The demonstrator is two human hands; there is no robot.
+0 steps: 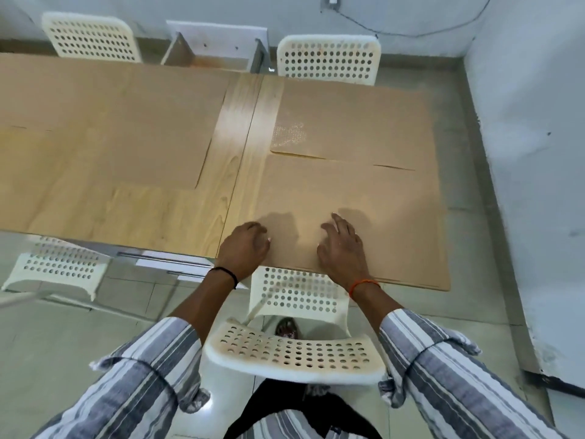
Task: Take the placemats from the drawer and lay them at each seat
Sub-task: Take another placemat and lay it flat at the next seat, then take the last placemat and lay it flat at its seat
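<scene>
A tan placemat (364, 191) lies flat on the near right end of the wooden table (240, 137). My right hand (343, 245) rests on it with fingers spread. My left hand (245, 245) sits at the mat's near left edge with fingers curled; whether it pinches the edge is hidden. A second placemat (354, 122) lies just beyond, at the far right seat. A third placemat (110, 122) covers the far left part of the table.
A white perforated chair (294, 353) stands between me and the table. More chairs stand at the far right (329, 58), far left (91, 38) and near left (60, 267). An open drawer (218, 55) shows behind the table. A wall (531, 153) closes the right side.
</scene>
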